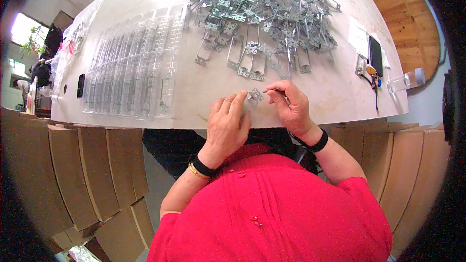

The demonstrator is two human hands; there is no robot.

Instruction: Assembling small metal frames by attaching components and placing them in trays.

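Note:
My left hand (227, 122) is closed at the near edge of the white table, its fingertips against a small silvery metal bracket (255, 95). Part of that bracket is hidden behind the fingers. Just to its right, my right hand (292, 108) pinches a thin dark pin-like piece (272, 90), whose tip points left at the bracket. How far the piece reaches back into the fingers cannot be seen. Beyond both hands spreads a large tangled heap of similar metal brackets (272, 12), several of them lying loose at its near side.
Left on the table (204, 82) lie clear ribbed plastic trays (131, 68) with metal parts inside. At the right are a dark phone (375, 57), a small tool with dark handles (374, 80) and a clear jar (405, 81) on its side. Cardboard boxes (92, 170) stand below.

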